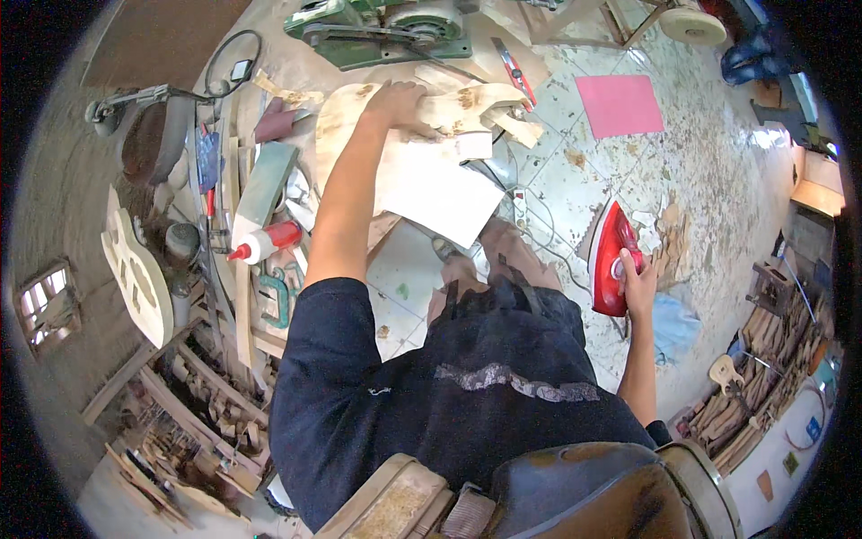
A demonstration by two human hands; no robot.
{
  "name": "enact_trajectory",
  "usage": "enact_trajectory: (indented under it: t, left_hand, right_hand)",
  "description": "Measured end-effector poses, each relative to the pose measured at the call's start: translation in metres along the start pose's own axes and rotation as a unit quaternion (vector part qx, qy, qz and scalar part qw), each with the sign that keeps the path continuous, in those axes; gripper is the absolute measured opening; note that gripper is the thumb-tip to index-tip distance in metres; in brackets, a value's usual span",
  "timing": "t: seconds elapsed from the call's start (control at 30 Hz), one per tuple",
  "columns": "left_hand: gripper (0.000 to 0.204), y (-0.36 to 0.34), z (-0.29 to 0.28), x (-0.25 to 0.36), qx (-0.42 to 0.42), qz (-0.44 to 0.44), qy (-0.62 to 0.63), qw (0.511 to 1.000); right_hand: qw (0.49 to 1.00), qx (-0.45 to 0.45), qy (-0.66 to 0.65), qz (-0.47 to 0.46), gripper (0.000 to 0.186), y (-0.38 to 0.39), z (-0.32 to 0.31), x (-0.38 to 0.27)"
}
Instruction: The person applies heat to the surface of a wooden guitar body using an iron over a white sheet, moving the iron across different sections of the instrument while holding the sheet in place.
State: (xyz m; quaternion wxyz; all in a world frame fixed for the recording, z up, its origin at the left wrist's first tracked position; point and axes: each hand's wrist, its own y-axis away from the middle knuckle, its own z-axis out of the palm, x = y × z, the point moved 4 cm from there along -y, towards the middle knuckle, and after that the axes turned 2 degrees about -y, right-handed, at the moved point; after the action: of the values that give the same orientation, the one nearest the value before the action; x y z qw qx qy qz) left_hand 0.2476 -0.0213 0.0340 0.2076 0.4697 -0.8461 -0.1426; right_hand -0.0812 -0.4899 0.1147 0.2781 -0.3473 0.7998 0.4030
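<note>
Iron [607, 269] at 3 o'clock, red, nose toward 12, with the right hand [638, 286] closed around its handle [626, 241]. Contact between the iron and the tiled floor [700, 162]: cannot tell from this view.

Left hand [397, 106] just short of 12 o'clock, palm down on a pale wooden board [341, 126], fingers partly bent and pointing toward 3. Pressing or gripping there: cannot tell. Brown stains on the board, and a curved, cut-out end toward 1 o'clock.

White sheet [449, 198] at 12 to 1 o'clock, against the near side of the board, between it and the lap. Red knife [514, 74] at 1 o'clock, just beside the far end of the board. Pink sheet [620, 106] flat on the floor between 1 and 2, well apart from both hands. Green machine [373, 54] at 12, beyond the board.

Red-and-white bottle [268, 242] on its side near 9 o'clock, nozzle toward 9, with a green clamp [285, 304] near it, a little below. Farther out at 9, guitar-shaped board [148, 278], tilted. Light blue cloth [675, 331] between 3 and 4, near the right hand. Heap of wood pieces [718, 418] at 4 o'clock.
</note>
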Motion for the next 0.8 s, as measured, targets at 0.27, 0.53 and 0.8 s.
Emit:
enact_trajectory:
  t: [0.27, 0.53, 0.8]
  left_hand:
    - [0.088, 0.016, 0.015, 0.002, 0.097, -0.024, -0.013, 0.995]
    - [0.085, 0.022, 0.012, 0.015, 0.084, -0.041, -0.009, 0.996]
    - [0.089, 0.054, 0.021, 0.0, 0.102, -0.133, 0.018, 0.986]
  right_hand:
    - [0.998, -0.033, 0.044, -0.006, 0.033, -0.047, 0.005, -0.026]
    - [0.997, -0.067, 0.031, -0.02, 0.034, -0.06, 0.013, -0.049]
    - [0.994, -0.058, 0.084, -0.031, 0.041, -0.056, 0.01, -0.039]
